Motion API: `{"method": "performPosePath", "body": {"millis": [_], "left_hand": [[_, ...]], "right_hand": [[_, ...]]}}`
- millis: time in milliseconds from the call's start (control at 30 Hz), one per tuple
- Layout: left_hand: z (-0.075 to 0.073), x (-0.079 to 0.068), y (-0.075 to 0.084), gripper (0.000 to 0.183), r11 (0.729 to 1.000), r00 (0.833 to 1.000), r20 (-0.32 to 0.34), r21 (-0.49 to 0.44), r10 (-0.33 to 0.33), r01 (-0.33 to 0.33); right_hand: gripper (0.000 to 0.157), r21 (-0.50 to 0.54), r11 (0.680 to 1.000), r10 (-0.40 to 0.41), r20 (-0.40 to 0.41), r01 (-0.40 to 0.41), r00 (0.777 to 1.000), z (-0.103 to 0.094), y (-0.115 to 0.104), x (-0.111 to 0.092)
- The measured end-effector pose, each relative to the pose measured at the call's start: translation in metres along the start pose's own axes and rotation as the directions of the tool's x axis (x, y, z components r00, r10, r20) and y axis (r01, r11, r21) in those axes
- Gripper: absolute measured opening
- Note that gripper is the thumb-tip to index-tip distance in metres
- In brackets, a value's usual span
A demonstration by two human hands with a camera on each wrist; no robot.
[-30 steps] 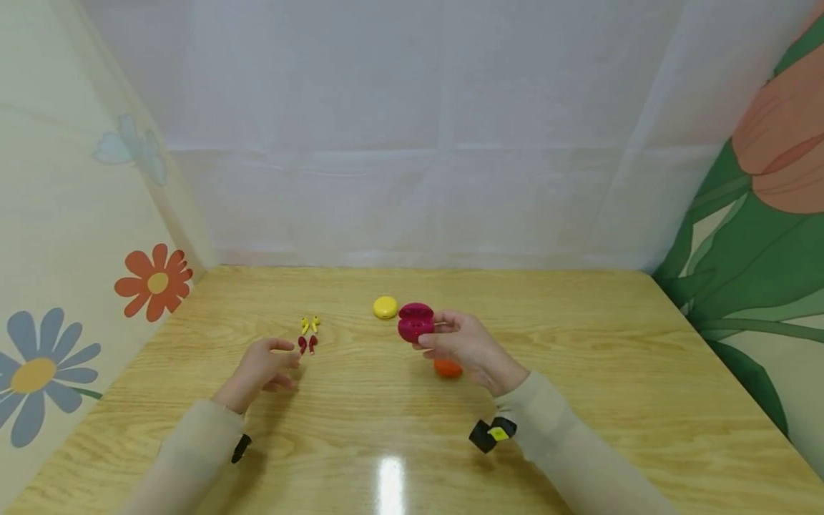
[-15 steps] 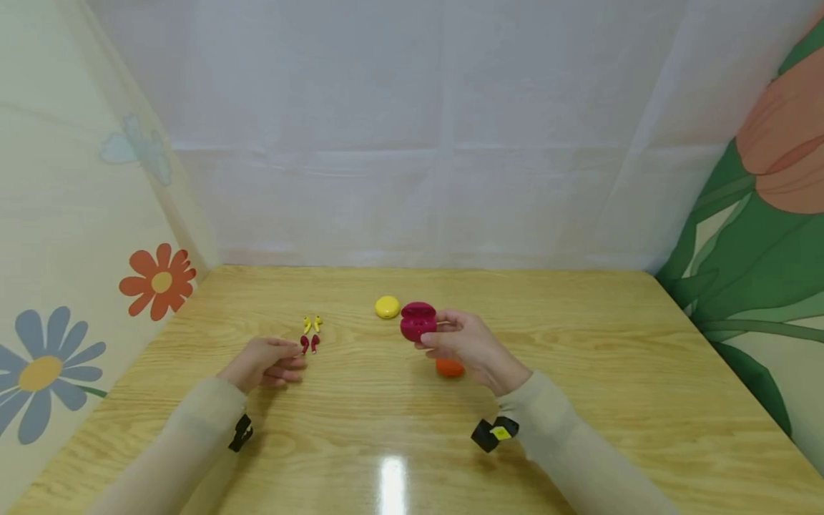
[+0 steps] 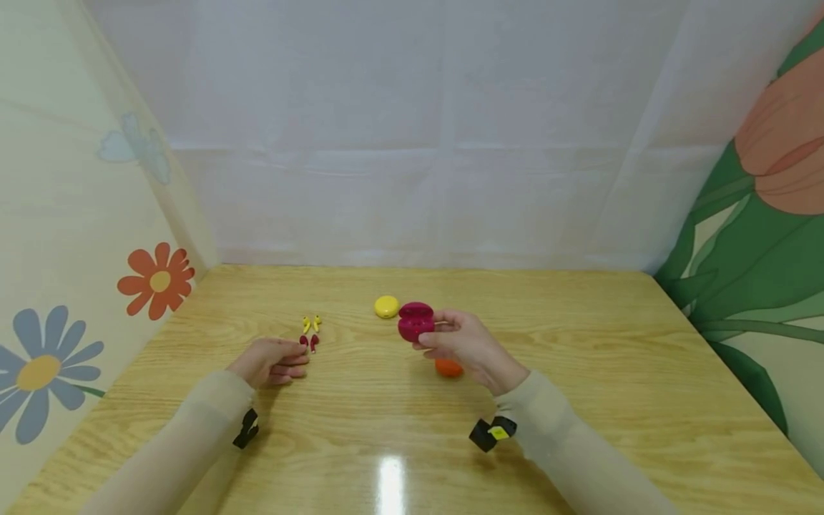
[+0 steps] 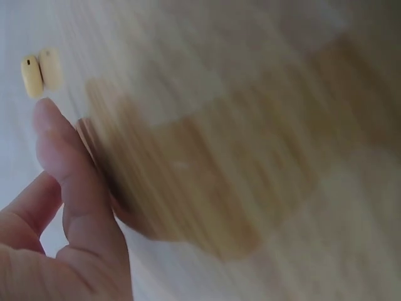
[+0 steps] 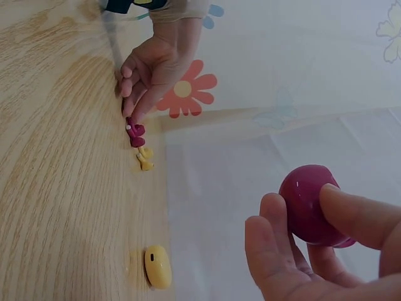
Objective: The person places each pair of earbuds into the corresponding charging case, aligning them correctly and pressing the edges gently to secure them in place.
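My right hand holds up a magenta earbud case, its lid raised and the inside facing me. The right wrist view shows the thumb and fingers around the glossy case. At left, my left hand is low over the table, thumb and forefinger together on the stem of the nearer of two dark red earbuds. Its fingertips cover part of that stem. Behind these lie two yellow earbuds. In the left wrist view the hand hides the red earbuds.
A closed yellow case lies on the table behind the magenta one. Under my right hand sits an orange case, partly covered. A white cloth hangs at the table's back edge, with flower-printed panels at both sides.
My left hand has moved slightly right and its thumb and forefinger have closed in on the left red earbud. My right hand keeps holding the magenta case almost still.
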State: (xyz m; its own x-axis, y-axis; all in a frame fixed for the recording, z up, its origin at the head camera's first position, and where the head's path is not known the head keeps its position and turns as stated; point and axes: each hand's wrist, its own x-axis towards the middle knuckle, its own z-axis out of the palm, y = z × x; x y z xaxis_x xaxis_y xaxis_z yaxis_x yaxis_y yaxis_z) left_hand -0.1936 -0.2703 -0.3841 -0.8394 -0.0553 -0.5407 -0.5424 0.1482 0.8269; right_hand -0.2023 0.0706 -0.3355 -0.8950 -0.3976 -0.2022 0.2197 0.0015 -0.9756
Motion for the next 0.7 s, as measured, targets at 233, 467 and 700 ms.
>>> {"method": "performPosePath", "body": {"millis": [233, 467, 700], "left_hand": [[0.005, 0.000, 0.001, 0.035, 1.000, 1.000, -0.024, -0.008, -0.008, 0.008], [0.007, 0.002, 0.003, 0.029, 1.000, 0.999, -0.052, 0.000, -0.016, 0.016], [0.011, 0.003, 0.005, 0.021, 1.000, 0.995, -0.098, 0.024, -0.018, 0.020]], "right_hand": [[0.028, 0.001, 1.000, 0.003, -0.005, -0.003, 1.000, 0.001, 0.000, 0.001], [0.028, 0.000, 1.000, 0.011, -0.019, -0.011, 1.000, 0.001, 0.001, 0.001], [0.028, -0.012, 1.000, 0.009, -0.018, -0.009, 1.000, -0.001, 0.003, 0.002]]}}
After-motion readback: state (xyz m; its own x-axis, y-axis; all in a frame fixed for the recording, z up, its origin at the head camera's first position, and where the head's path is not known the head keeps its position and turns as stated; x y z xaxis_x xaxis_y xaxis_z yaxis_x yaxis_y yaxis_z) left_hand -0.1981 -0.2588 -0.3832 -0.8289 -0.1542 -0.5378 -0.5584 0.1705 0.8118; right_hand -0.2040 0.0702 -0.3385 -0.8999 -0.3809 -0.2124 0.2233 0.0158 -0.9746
